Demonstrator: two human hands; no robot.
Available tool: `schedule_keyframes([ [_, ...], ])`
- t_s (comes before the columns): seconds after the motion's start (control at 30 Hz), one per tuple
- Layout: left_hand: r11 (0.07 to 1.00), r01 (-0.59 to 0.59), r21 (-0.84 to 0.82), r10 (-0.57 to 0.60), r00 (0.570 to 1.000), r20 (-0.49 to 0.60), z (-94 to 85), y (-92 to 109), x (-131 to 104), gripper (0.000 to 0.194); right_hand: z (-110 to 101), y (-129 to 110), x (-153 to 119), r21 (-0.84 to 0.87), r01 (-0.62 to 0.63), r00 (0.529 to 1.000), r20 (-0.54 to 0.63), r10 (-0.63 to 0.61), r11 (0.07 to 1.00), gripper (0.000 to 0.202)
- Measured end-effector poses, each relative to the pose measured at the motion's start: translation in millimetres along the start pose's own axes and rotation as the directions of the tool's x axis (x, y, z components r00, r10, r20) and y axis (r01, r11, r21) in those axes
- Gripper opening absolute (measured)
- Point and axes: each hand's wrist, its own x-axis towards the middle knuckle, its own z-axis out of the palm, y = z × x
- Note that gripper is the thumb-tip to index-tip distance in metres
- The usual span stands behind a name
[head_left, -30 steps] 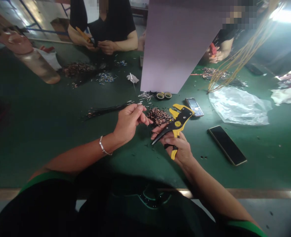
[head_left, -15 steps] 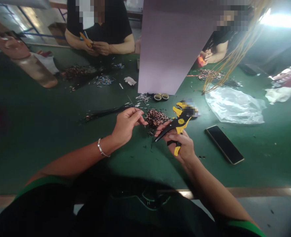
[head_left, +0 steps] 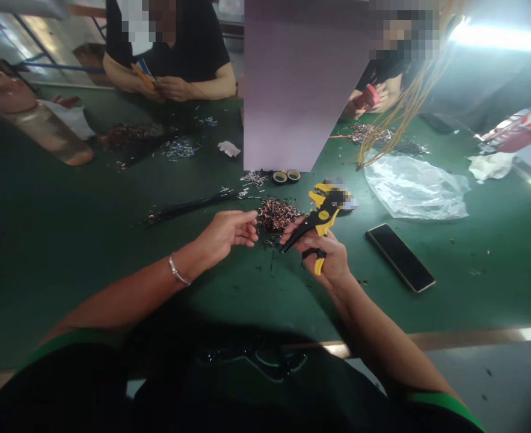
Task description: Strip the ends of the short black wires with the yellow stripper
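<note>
My left hand (head_left: 230,233), a silver bracelet on its wrist, hovers at the left side of a pile of short copper-coloured and black pieces (head_left: 278,214). Its fingers are loosely bent and slightly apart, and no wire shows in them. My right hand (head_left: 331,255) is wrapped around a wire stripper (head_left: 322,219) with a black body and yellow handles. The tool's dark tip points down and left, just in front of the pile. A bundle of black wires (head_left: 188,207) with bright tips lies beyond my left hand.
Behind the pile stand two tape rolls (head_left: 287,177) and an upright pale panel (head_left: 299,90). A phone (head_left: 400,257) and a clear plastic bag (head_left: 418,189) lie to the right. A bottle (head_left: 51,132) is at left. Two co-workers sit opposite, holding tools.
The thin wire that stood up from my left fingers no longer shows there. That hand has moved down and nearer the pile, its fingers looser. My right hand keeps the wire stripper; the view shifted slightly.
</note>
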Motion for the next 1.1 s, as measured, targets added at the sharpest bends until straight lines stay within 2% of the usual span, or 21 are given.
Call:
schedule_keyframes([
  [0.07, 0.986, -0.043, 0.158, 0.035, 0.998, 0.054, 1.8, -0.7, -4.3, 0.027, -1.2, 0.4, 0.6, 0.003, -0.004, 1.000, 0.011, 0.004, 1.000, 0.028],
  [0.1, 0.953, -0.124, 0.275, 0.116, 0.992, 0.047, 3.2, -0.4, -7.7, 0.029, -1.7, 0.5, 0.9, 0.008, -0.004, 1.000, 0.016, 0.004, 1.000, 0.028],
  [0.13, 0.886, -0.232, 0.402, 0.244, 0.970, 0.022, 4.6, 0.6, -11.3, 0.030, -2.0, 0.4, 1.1, 0.012, -0.005, 1.000, 0.018, 0.004, 1.000, 0.029],
  [0.17, 0.772, -0.345, 0.533, 0.408, 0.913, 0.000, 5.7, 2.1, -14.8, 0.028, -2.1, 0.2, 1.2, 0.016, -0.007, 1.000, 0.018, 0.007, 1.000, 0.029],
  [0.2, 0.633, -0.429, 0.644, 0.556, 0.831, 0.007, 6.5, 4.1, -17.5, 0.022, -2.0, -0.2, 1.1, 0.017, -0.011, 1.000, 0.016, 0.011, 1.000, 0.029],
  [0.23, 0.495, -0.490, 0.717, 0.656, 0.752, 0.061, 7.0, 6.3, -19.3, 0.016, -1.7, -0.7, 0.9, 0.016, -0.017, 1.000, 0.014, 0.016, 1.000, 0.029],
  [0.27, 0.378, -0.545, 0.749, 0.702, 0.696, 0.152, 7.1, 8.3, -19.8, 0.010, -1.3, -1.3, 0.6, 0.012, -0.024, 1.000, 0.013, 0.023, 1.000, 0.029],
  [0.3, 0.299, -0.601, 0.741, 0.701, 0.666, 0.257, 7.0, 9.8, -19.1, 0.008, -0.8, -2.1, 0.2, 0.006, -0.031, 0.999, 0.014, 0.031, 1.000, 0.029],
  [0.33, 0.260, -0.655, 0.710, 0.666, 0.654, 0.359, 6.7, 10.7, -17.4, 0.010, -0.4, -2.8, -0.2, 0.000, -0.036, 0.999, 0.016, 0.036, 0.999, 0.029],
  [0.4, 0.258, -0.719, 0.645, 0.575, 0.651, 0.495, 6.0, 10.5, -12.8, 0.013, 0.0, -4.0, -0.9, -0.009, -0.039, 0.999, 0.027, 0.040, 0.999, 0.031],
  [0.5, 0.308, -0.695, 0.650, 0.505, 0.698, 0.508, 5.2, 8.9, -9.0, 0.012, -1.0, -4.3, -0.7, -0.019, -0.029, 0.998, 0.047, 0.029, 0.999, 0.032],
  [0.67, 0.366, -0.633, 0.682, 0.567, 0.733, 0.376, 4.9, 15.1, -15.9, 0.017, -3.6, 0.0, 1.6, -0.072, 0.019, 0.999, 0.051, -0.016, 0.997, 0.032],
  [0.77, 0.462, -0.582, 0.669, 0.591, 0.764, 0.257, 4.3, 20.1, -19.0, 0.016, -2.9, 3.5, 0.8, -0.136, 0.014, 0.997, 0.076, -0.004, 0.991, 0.033],
  [0.87, 0.565, -0.526, 0.636, 0.593, 0.795, 0.130, 2.7, 22.7, -18.7, 0.016, -1.3, 7.6, -2.0, -0.180, -0.040, 0.991, 0.119, 0.062, 0.983, 0.036],
  [0.97, 0.591, -0.510, 0.625, 0.609, 0.790, 0.069, 1.3, 24.6, -18.6, 0.015, -0.8, 12.6, -4.8, -0.200, -0.102, 0.977, 0.162, 0.135, 0.975, 0.040],
  [1.1, 0.562, -0.526, 0.638, 0.646, 0.761, 0.059, 2.8, 26.7, -22.0, 0.014, -1.2, 17.3, -6.7, -0.211, -0.114, 0.968, 0.197, 0.156, 0.971, 0.040],
])
